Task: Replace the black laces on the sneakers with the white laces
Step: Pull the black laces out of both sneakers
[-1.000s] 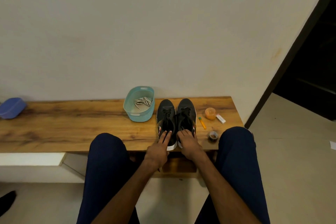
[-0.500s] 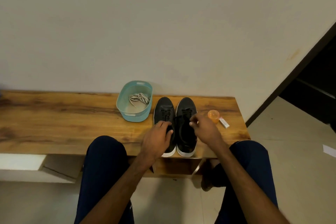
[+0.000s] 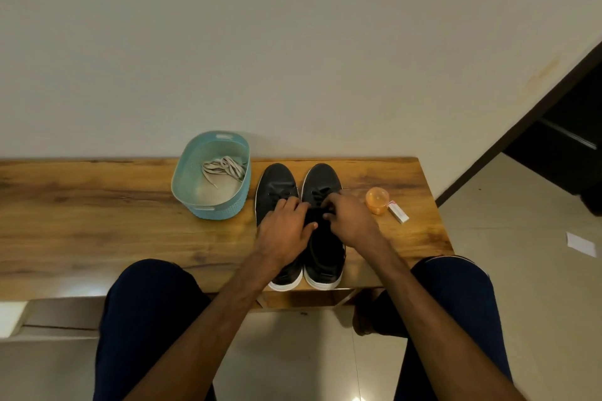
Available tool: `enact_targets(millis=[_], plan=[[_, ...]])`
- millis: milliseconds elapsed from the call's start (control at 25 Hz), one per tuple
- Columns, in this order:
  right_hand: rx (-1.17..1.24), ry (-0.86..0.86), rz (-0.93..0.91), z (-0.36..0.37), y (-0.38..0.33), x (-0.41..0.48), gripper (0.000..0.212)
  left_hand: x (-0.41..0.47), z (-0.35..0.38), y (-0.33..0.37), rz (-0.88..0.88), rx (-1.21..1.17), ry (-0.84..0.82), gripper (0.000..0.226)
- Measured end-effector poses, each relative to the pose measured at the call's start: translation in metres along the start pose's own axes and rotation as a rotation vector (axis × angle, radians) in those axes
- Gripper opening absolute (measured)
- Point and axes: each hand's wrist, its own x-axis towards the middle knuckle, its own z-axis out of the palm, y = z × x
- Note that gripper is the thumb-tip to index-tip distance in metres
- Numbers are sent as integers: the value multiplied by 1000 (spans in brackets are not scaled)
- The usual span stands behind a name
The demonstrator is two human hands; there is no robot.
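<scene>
Two black sneakers with white soles stand side by side on the wooden bench (image 3: 97,225), toes toward the wall: the left sneaker (image 3: 276,182) and the right sneaker (image 3: 322,257). Both carry black laces. My left hand (image 3: 283,231) lies over the left sneaker's middle, its thumb reaching onto the right sneaker's tongue. My right hand (image 3: 350,218) is over the right sneaker's lacing, fingers curled and pinching its black lace (image 3: 317,194). White laces (image 3: 224,168) lie tangled in a teal basket (image 3: 208,205) just left of the sneakers.
An orange round container (image 3: 377,200) and a small white box (image 3: 398,212) sit right of the sneakers near the bench's right end. My knees in dark trousers flank the bench's front edge. A wall stands behind; a dark doorway opens at right.
Both hands moved from the sneakers' heels up to the lacing. The right hand has closed on the right sneaker's lace. The camera shifted, hiding small items near the right knee.
</scene>
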Motion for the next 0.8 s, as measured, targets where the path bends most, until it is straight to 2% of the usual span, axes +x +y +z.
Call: enact_targets(millis=[120,240,320,360,440,480,560,640,800], plan=[[100,27,-12,-5,-2,-2,15,-2,2,4,-27,6,10,40],[384,9,81,-15,5,-11,18,-6,4,5,-54,-58,38,27],[637,21,195,-26,15,-18,16,-6,2,4,-145,-302,48,29],[710,50,228,-31,20,-22,16,-5,0,4,-218,-519,46,34],[657,128,217,-36,28,-28,15,-4,-12,7,-383,-939,8,38],[553,150,183,-35,29,-31,14,-4,-18,8,-420,-1056,-13,38],[372,134,114,-28,26,-32,13,-8,-29,9,-350,-1101,-17,36],[330,83,49,-16,20,-30,16,-12,-34,8,-245,-1056,20,33],[201,0,-12,0,10,-25,32,-11,-36,5,-200,-1064,41,30]])
